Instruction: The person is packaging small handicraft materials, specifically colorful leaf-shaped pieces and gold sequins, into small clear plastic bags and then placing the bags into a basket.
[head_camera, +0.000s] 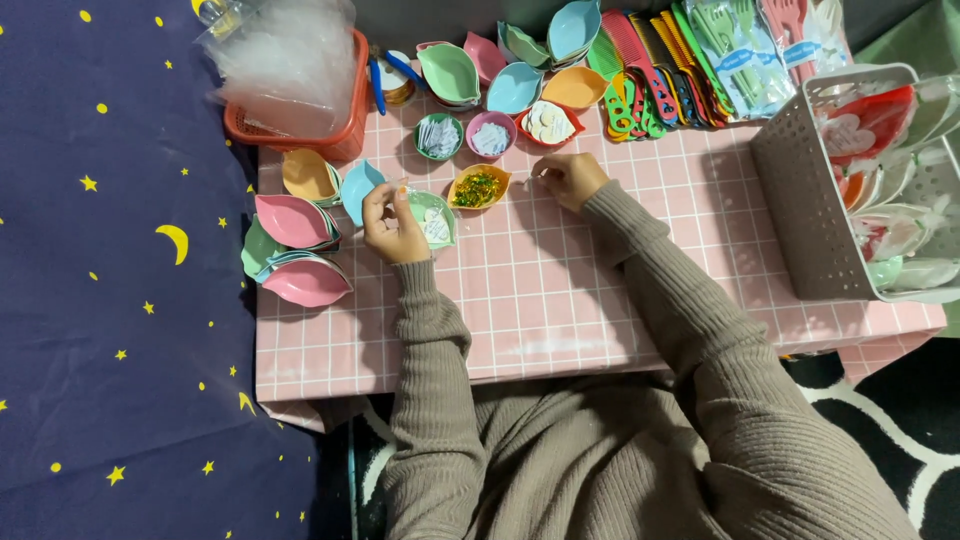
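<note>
Near the desk's (600, 300) left edge lie stacked pink leaf dishes (300, 250). The left hand (393, 225) grips the green leaf dish (435, 220) by its rim — the orange dish (478, 187) of yellow-green bits sits just beside it. The right hand (568, 178) pinches something too small to identify.

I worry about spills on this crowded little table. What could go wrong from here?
The left hand holds the green leaf dish of small white pieces; a tilt might scatter them. The right hand works close to the orange dish of green bits and could knock it.
</note>
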